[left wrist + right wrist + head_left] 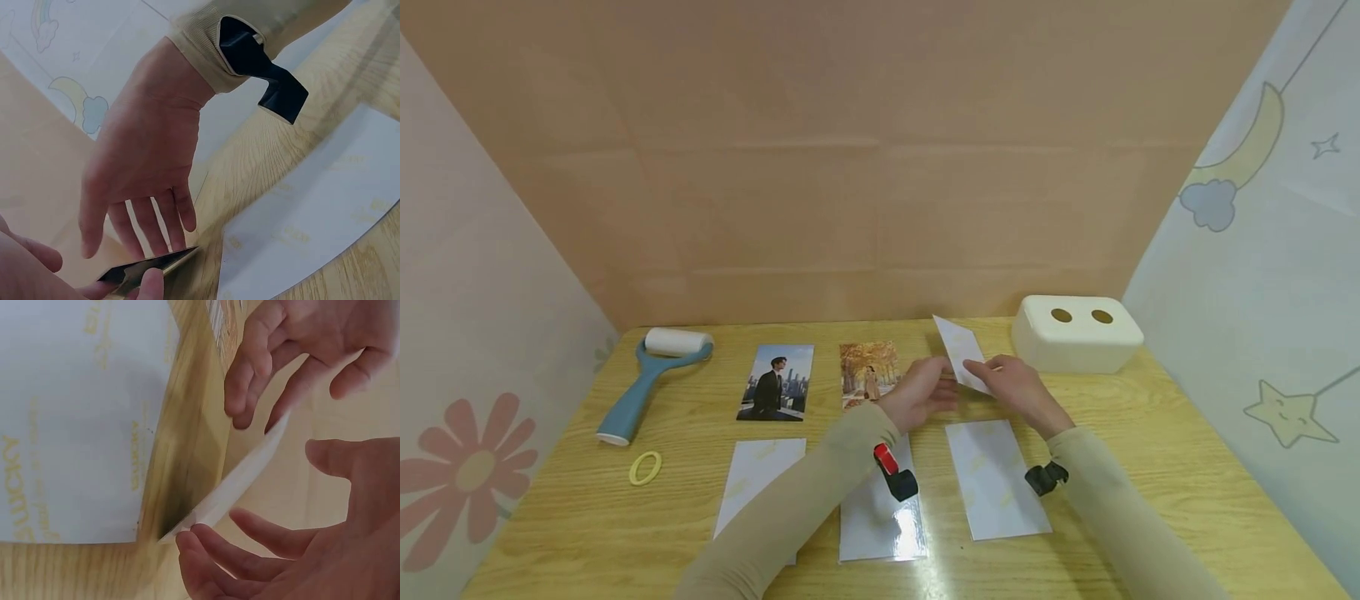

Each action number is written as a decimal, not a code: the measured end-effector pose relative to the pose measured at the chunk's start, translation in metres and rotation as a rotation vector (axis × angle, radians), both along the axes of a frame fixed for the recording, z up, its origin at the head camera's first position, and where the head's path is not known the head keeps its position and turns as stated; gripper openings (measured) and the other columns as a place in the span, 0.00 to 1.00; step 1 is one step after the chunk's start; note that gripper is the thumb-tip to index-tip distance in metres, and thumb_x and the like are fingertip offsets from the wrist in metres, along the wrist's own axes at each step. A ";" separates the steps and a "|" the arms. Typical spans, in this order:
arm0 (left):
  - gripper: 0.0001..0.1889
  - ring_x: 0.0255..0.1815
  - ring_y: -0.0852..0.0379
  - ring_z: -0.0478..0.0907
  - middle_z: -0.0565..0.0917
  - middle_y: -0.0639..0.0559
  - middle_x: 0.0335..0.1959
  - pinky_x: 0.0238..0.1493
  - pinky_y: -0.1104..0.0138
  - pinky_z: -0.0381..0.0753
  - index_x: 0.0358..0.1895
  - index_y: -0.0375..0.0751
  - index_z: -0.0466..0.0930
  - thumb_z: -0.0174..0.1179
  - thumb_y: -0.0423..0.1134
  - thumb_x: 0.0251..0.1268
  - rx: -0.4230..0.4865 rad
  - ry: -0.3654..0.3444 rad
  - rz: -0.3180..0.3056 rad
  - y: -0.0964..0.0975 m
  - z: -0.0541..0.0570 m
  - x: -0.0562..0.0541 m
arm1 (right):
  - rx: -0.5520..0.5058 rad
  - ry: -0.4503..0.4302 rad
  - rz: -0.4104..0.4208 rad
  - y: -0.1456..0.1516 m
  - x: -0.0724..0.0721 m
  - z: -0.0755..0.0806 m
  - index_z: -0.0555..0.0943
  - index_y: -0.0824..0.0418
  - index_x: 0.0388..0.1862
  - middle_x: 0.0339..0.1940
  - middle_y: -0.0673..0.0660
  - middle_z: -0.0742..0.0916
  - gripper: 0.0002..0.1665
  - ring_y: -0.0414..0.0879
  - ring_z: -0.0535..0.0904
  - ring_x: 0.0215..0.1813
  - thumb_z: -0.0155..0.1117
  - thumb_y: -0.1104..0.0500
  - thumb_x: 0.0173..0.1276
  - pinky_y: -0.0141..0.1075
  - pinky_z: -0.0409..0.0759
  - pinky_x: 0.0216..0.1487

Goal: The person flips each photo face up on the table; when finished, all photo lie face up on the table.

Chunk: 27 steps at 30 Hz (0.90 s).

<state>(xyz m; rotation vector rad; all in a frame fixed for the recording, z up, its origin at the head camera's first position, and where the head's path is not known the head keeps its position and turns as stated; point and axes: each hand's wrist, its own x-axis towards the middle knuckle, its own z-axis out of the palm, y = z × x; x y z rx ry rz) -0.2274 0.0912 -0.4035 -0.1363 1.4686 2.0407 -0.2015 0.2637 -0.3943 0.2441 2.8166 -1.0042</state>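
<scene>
My right hand [1018, 387] holds a photo print [962, 354] raised and tilted off the table, its white back with faint yellow lettering showing in the head view. In the left wrist view, the print [150, 267] is seen nearly edge-on with a dark picture side. My left hand [147, 137] hangs with fingers extended, its fingertips right at the print's edge. Below lies another print [998, 479], white back up. A second face-down print [880, 525] lies partly under my left forearm. An autumn-scene photo [868, 371] is partly covered by my left hand.
A photo of a suited person [775, 383] lies left of the autumn one, with a face-down print [760, 475] in front. At left are a blue-handled lint roller [643, 387] and a yellow ring [645, 468]. A white box with two holes [1075, 342] stands back right.
</scene>
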 end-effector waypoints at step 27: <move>0.28 0.65 0.30 0.71 0.70 0.24 0.66 0.64 0.47 0.74 0.68 0.20 0.65 0.38 0.43 0.80 0.091 0.018 -0.065 0.009 -0.005 -0.003 | -0.243 0.099 -0.093 -0.004 0.003 0.022 0.79 0.73 0.56 0.55 0.72 0.82 0.25 0.63 0.83 0.50 0.59 0.51 0.76 0.48 0.85 0.47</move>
